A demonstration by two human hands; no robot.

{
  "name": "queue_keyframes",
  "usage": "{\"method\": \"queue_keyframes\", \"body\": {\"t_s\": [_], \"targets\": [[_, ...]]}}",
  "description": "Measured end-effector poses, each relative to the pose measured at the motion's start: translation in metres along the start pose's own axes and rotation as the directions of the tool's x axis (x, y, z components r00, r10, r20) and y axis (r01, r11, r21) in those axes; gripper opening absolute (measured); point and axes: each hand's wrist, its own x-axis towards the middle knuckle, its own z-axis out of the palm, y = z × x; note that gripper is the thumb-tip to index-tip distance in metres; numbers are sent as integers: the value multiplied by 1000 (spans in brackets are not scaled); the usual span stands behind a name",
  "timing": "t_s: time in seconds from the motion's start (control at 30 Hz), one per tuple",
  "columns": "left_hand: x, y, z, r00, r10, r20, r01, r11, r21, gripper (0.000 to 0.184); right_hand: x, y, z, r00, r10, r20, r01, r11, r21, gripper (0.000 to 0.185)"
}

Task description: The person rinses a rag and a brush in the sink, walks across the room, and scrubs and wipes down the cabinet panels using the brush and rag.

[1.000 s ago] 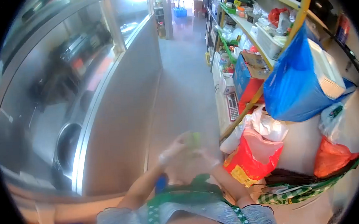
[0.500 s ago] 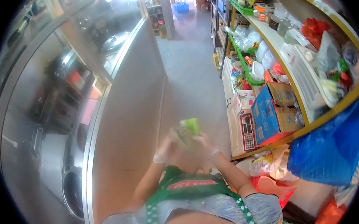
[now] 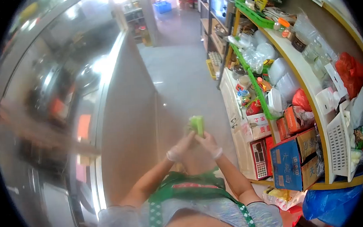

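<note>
In front of the green apron [image 3: 193, 182], a bright green oblong thing [image 3: 198, 124] is held up between my two hands; it looks like cut vegetable stalks, but blur hides its exact kind. My right hand [image 3: 209, 144], in a clear plastic glove, is closed around its lower end. Gloved as well, my left hand [image 3: 184, 143] presses against its left side with fingers closed. A paler, blurred bit shows at the left edge of the green thing.
On the right stand shelves with green trays [image 3: 257, 91], a blue carton [image 3: 289, 163], a red scale [image 3: 259, 158] and a white basket [image 3: 341, 144]. A partition with a metal frame [image 3: 115, 55] runs along the left. Grey floor [image 3: 183, 72] stretches ahead between them.
My hands have drawn closer together around the green thing, and the pale part in my left hand is now mostly covered. The view has shifted, bringing the right shelves nearer.
</note>
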Motion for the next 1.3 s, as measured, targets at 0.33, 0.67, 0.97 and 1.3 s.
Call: {"method": "queue_keyframes", "body": {"t_s": [0.33,0.67,0.97,1.3], "targets": [[149,45,58,894,-275,353,322,943,-80,28,56,45,-80,911,343,-230,-102,726,680,29],[373,-71,33,861,-395,320,460,874,-157,38,96,178,-109,680,641,-356,-284,679,677,37],[611,-68,-35,862,-115,494,187,977,-98,35,186,238,-103,506,667,-546,-327,735,595,37],[864,-118,-24,980,5,197,46,966,-256,40,332,353,-79,342,771,-538,-500,634,591,30]]}}
